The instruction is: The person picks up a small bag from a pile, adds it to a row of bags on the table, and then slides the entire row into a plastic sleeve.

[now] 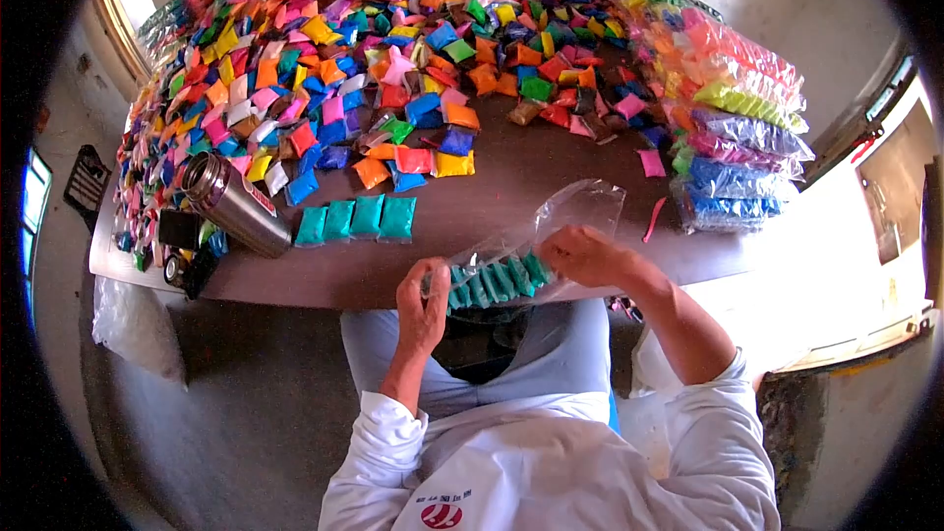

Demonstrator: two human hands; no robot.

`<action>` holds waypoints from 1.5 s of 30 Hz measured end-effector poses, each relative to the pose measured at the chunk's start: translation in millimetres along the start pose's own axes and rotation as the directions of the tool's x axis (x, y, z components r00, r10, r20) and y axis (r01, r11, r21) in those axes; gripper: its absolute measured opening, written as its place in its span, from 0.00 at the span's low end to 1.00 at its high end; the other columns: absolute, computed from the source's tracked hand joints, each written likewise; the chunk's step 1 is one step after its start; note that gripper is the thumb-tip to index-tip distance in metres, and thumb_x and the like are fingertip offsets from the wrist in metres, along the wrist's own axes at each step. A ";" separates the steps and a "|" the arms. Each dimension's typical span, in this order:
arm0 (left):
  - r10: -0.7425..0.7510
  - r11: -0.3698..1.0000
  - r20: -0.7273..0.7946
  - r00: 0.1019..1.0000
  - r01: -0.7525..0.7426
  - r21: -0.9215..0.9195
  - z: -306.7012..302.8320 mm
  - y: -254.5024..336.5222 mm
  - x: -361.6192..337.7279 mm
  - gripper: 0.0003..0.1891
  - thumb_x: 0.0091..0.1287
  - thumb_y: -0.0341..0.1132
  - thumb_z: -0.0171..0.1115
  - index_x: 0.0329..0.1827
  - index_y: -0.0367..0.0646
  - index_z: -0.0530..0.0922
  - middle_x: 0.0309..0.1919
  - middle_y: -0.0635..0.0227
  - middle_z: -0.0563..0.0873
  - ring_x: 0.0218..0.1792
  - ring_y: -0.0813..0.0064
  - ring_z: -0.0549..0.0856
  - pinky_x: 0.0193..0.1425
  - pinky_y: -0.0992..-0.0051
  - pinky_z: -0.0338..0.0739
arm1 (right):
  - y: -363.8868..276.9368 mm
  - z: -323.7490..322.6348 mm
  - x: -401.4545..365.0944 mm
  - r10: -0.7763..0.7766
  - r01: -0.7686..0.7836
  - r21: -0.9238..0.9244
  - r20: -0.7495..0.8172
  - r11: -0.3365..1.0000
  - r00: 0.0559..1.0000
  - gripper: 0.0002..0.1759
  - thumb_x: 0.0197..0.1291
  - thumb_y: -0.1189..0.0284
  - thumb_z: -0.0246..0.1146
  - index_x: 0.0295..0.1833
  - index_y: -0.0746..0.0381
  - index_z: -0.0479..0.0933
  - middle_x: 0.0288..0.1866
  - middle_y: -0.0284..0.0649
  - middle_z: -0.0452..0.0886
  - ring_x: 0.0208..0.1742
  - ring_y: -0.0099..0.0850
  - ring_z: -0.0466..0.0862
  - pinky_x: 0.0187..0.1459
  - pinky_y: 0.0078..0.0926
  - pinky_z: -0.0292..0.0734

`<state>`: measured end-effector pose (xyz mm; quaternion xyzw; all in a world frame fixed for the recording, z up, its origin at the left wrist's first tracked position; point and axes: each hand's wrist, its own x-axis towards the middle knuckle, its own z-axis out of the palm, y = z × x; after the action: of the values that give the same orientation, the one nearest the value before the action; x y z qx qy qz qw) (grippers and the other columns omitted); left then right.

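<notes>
A clear plastic bag (580,206) holding a row of teal packets (492,282) is at the table's front edge, above my lap. My left hand (425,300) grips the bag's left end, fingers closed round it. At the other end my right hand (582,256) is closed on the bag beside the last packets, and the loose film rises behind it. Several more teal packets (355,219) lie side by side on the table (472,206), to the left of the bag and farther back.
A large heap of colourful packets (393,69) covers the back and left of the table. Filled clear bags (737,138) are stacked at the right. A steel flask (236,205) and a black object (187,251) stand at the left, with a red strip (653,219) at the right.
</notes>
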<state>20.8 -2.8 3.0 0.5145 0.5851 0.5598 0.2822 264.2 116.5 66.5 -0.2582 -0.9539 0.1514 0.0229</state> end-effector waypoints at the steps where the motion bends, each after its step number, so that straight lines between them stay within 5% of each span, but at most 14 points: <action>1: -0.004 1.000 -0.002 1.000 0.004 0.013 -0.3 -0.4 -0.8 0.22 0.71 0.52 0.53 0.41 0.39 0.79 0.31 0.68 0.79 0.33 0.79 0.76 0.38 0.74 0.72 | 2.3 -3.3 -0.7 -0.029 0.029 -0.190 0.001 0.981 1.000 0.22 0.70 0.60 0.49 0.39 0.68 0.78 0.31 0.45 0.83 0.32 0.34 0.83 0.39 0.32 0.77; 2: -0.007 1.000 -0.004 1.000 0.007 0.013 -0.4 0.1 -1.3 0.22 0.71 0.52 0.53 0.41 0.39 0.79 0.31 0.68 0.79 0.33 0.79 0.76 0.38 0.74 0.72 | 4.2 -8.9 -4.7 -0.031 0.031 -0.189 0.004 0.981 1.000 0.22 0.70 0.60 0.49 0.39 0.68 0.78 0.31 0.45 0.83 0.32 0.34 0.83 0.39 0.32 0.77; 4: -0.021 1.000 0.008 1.000 0.021 0.011 -0.6 1.7 -1.1 0.20 0.71 0.49 0.54 0.42 0.38 0.79 0.32 0.67 0.81 0.35 0.79 0.78 0.39 0.74 0.73 | -14.6 -44.5 -10.5 0.168 -0.133 0.234 -0.139 0.963 0.976 0.08 0.58 0.70 0.59 0.34 0.64 0.77 0.26 0.47 0.79 0.31 0.44 0.83 0.33 0.38 0.78; 7: 0.014 0.996 0.023 1.000 -0.012 -0.088 1.4 -8.0 -3.1 0.18 0.71 0.46 0.54 0.43 0.38 0.79 0.35 0.65 0.83 0.38 0.78 0.80 0.42 0.74 0.74 | -55.6 -88.8 -1.5 0.335 -0.162 0.484 -0.295 0.860 0.895 0.09 0.60 0.69 0.58 0.38 0.64 0.78 0.29 0.50 0.80 0.31 0.45 0.83 0.34 0.39 0.77; 11: 0.035 0.999 -0.006 0.999 -0.035 0.014 1.9 -8.6 -0.7 0.17 0.71 0.43 0.54 0.42 0.35 0.79 0.36 0.60 0.84 0.40 0.71 0.82 0.47 0.71 0.74 | -82.9 -98.6 46.0 0.153 -0.038 0.288 -0.388 0.957 0.909 0.10 0.59 0.75 0.60 0.44 0.67 0.79 0.30 0.47 0.81 0.31 0.33 0.83 0.35 0.28 0.77; 13: -0.013 1.000 -0.026 1.000 0.013 -0.008 5.4 -14.4 -2.4 0.16 0.71 0.42 0.54 0.42 0.35 0.79 0.37 0.57 0.84 0.40 0.67 0.83 0.48 0.71 0.75 | -82.8 -84.6 83.8 0.005 0.081 0.196 -0.404 0.977 0.915 0.12 0.55 0.73 0.61 0.45 0.65 0.79 0.32 0.52 0.80 0.32 0.42 0.83 0.34 0.34 0.77; 17: 0.073 0.997 -0.071 0.995 -0.075 -0.035 9.2 -21.6 -2.9 0.15 0.71 0.43 0.55 0.41 0.38 0.79 0.33 0.69 0.81 0.36 0.78 0.78 0.41 0.73 0.73 | -81.7 -50.7 159.9 -0.275 0.272 -0.052 -0.054 0.961 0.960 0.16 0.49 0.70 0.62 0.43 0.68 0.79 0.44 0.52 0.82 0.43 0.49 0.83 0.45 0.40 0.77; 25: -0.005 0.985 -0.007 1.000 0.004 -0.171 6.4 -14.0 -4.4 0.12 0.70 0.38 0.58 0.44 0.36 0.78 0.36 0.66 0.82 0.41 0.79 0.78 0.48 0.77 0.73 | -87.7 5.0 218.4 0.038 0.003 -0.167 0.242 0.986 0.969 0.25 0.41 0.61 0.70 0.44 0.65 0.80 0.46 0.47 0.83 0.53 0.44 0.81 0.53 0.48 0.75; 29: -0.054 0.978 -0.015 0.998 0.050 -0.201 8.8 -14.7 -4.7 0.12 0.71 0.38 0.57 0.43 0.36 0.79 0.37 0.67 0.83 0.40 0.79 0.79 0.47 0.76 0.73 | -72.6 35.6 208.5 0.002 0.019 -0.323 0.065 0.946 0.998 0.34 0.38 0.57 0.73 0.53 0.62 0.76 0.47 0.43 0.83 0.52 0.40 0.82 0.50 0.46 0.77; 31: -0.012 0.978 -0.056 0.998 0.000 -0.208 9.5 -13.1 -3.7 0.13 0.71 0.39 0.57 0.43 0.36 0.79 0.35 0.68 0.83 0.38 0.79 0.79 0.44 0.76 0.74 | -58.6 48.6 202.7 -0.201 0.072 -0.432 -0.261 0.899 0.944 0.36 0.39 0.57 0.73 0.55 0.63 0.74 0.46 0.45 0.83 0.50 0.41 0.83 0.48 0.44 0.78; 32: -0.019 0.977 -0.042 0.999 0.010 -0.211 8.9 -13.2 -4.0 0.13 0.71 0.39 0.57 0.43 0.36 0.79 0.36 0.67 0.84 0.39 0.78 0.79 0.45 0.75 0.74 | -51.3 44.0 201.2 -0.203 0.075 -0.431 -0.259 0.899 0.944 0.36 0.39 0.57 0.73 0.55 0.63 0.74 0.46 0.45 0.83 0.50 0.41 0.83 0.48 0.44 0.78; 34: -0.028 0.977 -0.032 0.999 0.021 -0.213 8.2 -14.7 -4.7 0.13 0.71 0.40 0.57 0.43 0.36 0.79 0.37 0.67 0.84 0.39 0.78 0.80 0.46 0.75 0.74 | -56.9 0.9 198.8 -0.043 0.094 -0.210 0.235 0.973 0.971 0.33 0.40 0.60 0.71 0.52 0.64 0.73 0.44 0.49 0.83 0.47 0.45 0.83 0.47 0.43 0.79; 38: 0.001 0.979 -0.051 0.999 -0.011 -0.201 9.8 -14.1 -5.2 0.14 0.70 0.41 0.57 0.43 0.37 0.79 0.36 0.67 0.84 0.39 0.76 0.80 0.45 0.73 0.75 | -72.9 -25.1 206.1 -0.031 0.031 -0.127 0.000 0.991 1.000 0.26 0.40 0.67 0.65 0.49 0.63 0.73 0.40 0.54 0.82 0.44 0.50 0.83 0.44 0.44 0.79; 45: -0.003 0.981 -0.004 1.000 0.002 -0.196 6.9 -11.7 -3.9 0.12 0.70 0.39 0.56 0.40 0.38 0.78 0.33 0.65 0.83 0.35 0.75 0.80 0.41 0.72 0.75 | -90.1 23.5 249.1 -0.016 0.014 -0.075 -0.019 0.997 1.000 0.33 0.42 0.68 0.65 0.58 0.64 0.68 0.44 0.55 0.81 0.47 0.51 0.82 0.46 0.44 0.78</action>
<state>24.9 -2.0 -10.4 0.4820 0.5284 0.6156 0.3310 1.9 160.4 62.6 -0.2532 -0.9605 0.1130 0.0235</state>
